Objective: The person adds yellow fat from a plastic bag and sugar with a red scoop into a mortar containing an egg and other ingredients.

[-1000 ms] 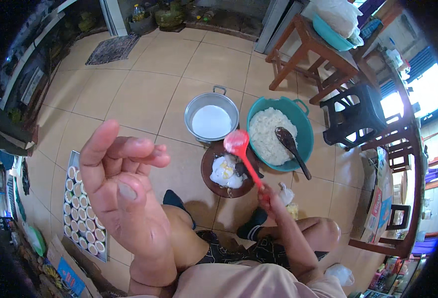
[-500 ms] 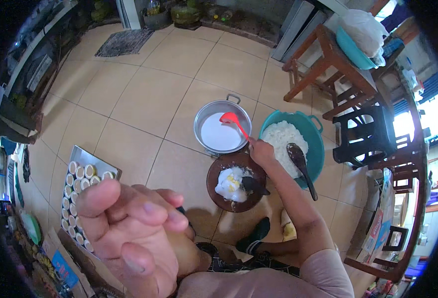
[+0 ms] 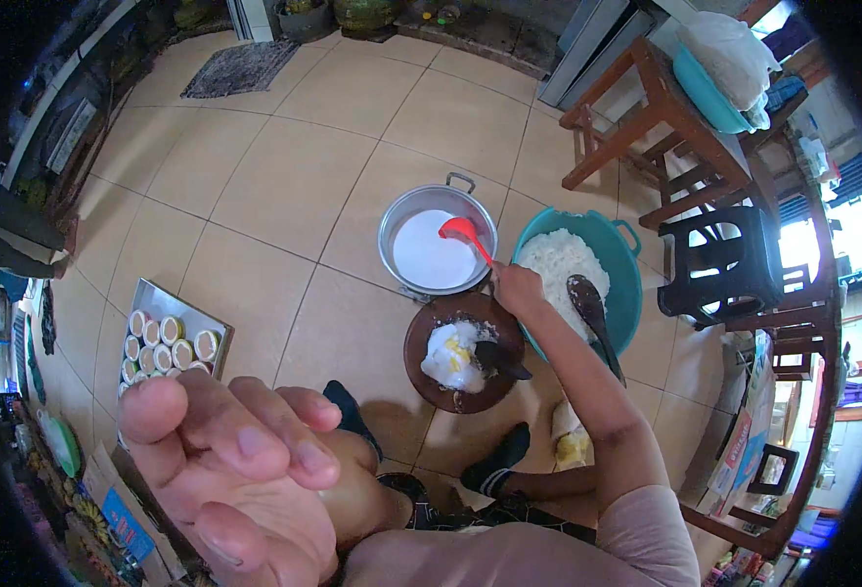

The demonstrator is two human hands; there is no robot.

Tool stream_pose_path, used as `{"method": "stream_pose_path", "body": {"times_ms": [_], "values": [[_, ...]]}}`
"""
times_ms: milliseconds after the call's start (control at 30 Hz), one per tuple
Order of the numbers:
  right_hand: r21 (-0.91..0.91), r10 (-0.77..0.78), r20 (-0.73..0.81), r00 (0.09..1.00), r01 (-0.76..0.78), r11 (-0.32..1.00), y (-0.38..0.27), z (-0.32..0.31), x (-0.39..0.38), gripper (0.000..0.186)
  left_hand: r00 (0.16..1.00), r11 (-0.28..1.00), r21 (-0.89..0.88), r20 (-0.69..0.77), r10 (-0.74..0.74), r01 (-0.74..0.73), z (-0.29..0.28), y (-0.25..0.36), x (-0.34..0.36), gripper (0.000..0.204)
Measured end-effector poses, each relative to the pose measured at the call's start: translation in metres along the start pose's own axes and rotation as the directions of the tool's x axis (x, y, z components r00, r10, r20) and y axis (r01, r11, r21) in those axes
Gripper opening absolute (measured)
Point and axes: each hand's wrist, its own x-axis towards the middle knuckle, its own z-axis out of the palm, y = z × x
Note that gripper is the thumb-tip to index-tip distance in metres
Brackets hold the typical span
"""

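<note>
My right hand (image 3: 517,291) is closed around the handle of a red plastic ladle (image 3: 463,230), its bowl end over the white liquid (image 3: 426,262) in a metal pot (image 3: 389,235). Below the pot sits a brown shallow bowl (image 3: 417,364) with a white mass (image 3: 453,352) showing yellow bits, and a dark utensil (image 3: 502,361) lies in it. To the right, a teal basin (image 3: 629,279) contains what looks like cooked rice (image 3: 560,256) and a dark brown spoon (image 3: 589,308). Close to the camera, my left hand (image 3: 240,470) is raised palm up, its fingers loosely bent and apart, holding nothing.
A metal tray (image 3: 218,331) of small round filled cups lies at left, partly hidden by my left hand. A wooden table (image 3: 661,117) and a black plastic stool (image 3: 719,259) stand at right. A grey mat (image 3: 240,68) lies on the tiled floor at the back.
My left hand has shifted lower and slightly left, uncovering part of the space beside the tray. The ladle stays over the pot in my right hand, with only a slight shift.
</note>
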Motion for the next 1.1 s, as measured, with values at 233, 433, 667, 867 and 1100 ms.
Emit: {"method": "stream_pose_path", "body": {"times_ms": [233, 433, 667, 867, 1100], "values": [[0.034, 0.020, 0.098, 0.995, -0.023, 0.999, -0.009, -0.021, 0.000, 0.023, 1.000, 1.000, -0.014, 0.009, -0.009, 0.009, 0.001, 0.005, -0.001, 0.054], [0.002, 0.043, 0.191, 0.981, -0.044, 0.999, -0.006, -0.021, 0.005, 0.025, 0.997, 0.998, 0.062, -0.081, -0.008, 0.014, -0.001, 0.003, -0.004, 0.056], [0.024, 0.012, 0.174, 0.985, -0.016, 1.000, -0.014, -0.031, 0.004, 0.024, 0.999, 0.998, -0.041, 0.018, -0.051, 0.052, -0.007, 0.009, -0.005, 0.054], [0.041, 0.017, 0.230, 0.973, -0.027, 0.999, -0.023, -0.046, 0.003, 0.025, 0.999, 0.999, -0.039, 0.023, -0.034, 0.035, -0.011, 0.013, -0.005, 0.054], [0.105, 0.028, 0.282, 0.959, -0.060, 0.993, -0.022, -0.040, 0.008, 0.025, 0.999, 0.998, -0.045, -0.002, -0.037, 0.037, -0.013, 0.007, -0.004, 0.054]]}}
